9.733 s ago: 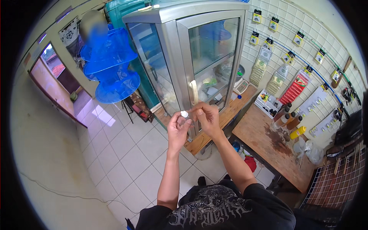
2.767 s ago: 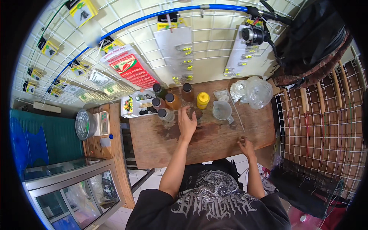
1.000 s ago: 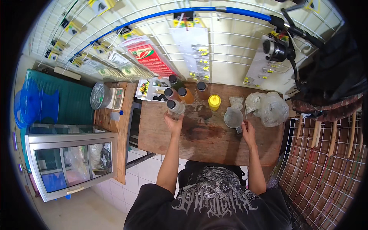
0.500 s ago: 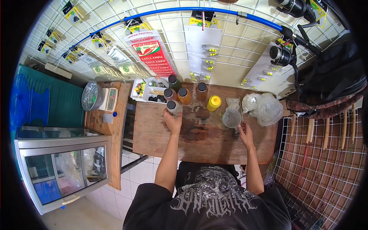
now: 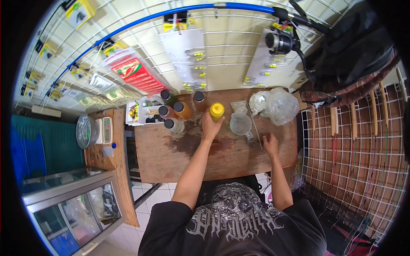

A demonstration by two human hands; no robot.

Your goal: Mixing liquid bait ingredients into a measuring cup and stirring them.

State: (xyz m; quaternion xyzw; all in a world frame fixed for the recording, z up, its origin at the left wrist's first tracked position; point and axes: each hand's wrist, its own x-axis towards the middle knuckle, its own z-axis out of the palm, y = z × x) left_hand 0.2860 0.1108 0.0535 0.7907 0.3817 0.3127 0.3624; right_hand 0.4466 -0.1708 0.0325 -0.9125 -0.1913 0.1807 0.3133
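My left hand [image 5: 210, 129] is wrapped round a yellow bottle [image 5: 217, 110] with a yellow cap, near the middle of the wooden table. To its right stands a clear plastic measuring cup [image 5: 240, 123] with a handle. A thin stick [image 5: 255, 128] lies right of the cup. My right hand [image 5: 270, 145] rests over the table's right part, beside the stick's near end, its fingers loosely bent and apart with nothing visible in them. Left of the yellow bottle stand a clear bottle [image 5: 175, 125] with a dark cap, an orange bottle [image 5: 183, 111] and several other dark-capped bottles.
Plastic bags [image 5: 283, 106], one with white contents, sit at the table's back right. A white divided tray [image 5: 136, 115] stands back left. Further left are a kitchen scale [image 5: 106, 130] and a glass-doored cabinet [image 5: 72, 205]. A wire grid with fishing tackle and a blue rod [image 5: 171, 10] rises behind.
My left hand has let go of the clear bottle and moved right to grip the yellow one. My right hand has come away from the measuring cup. The view has shifted.
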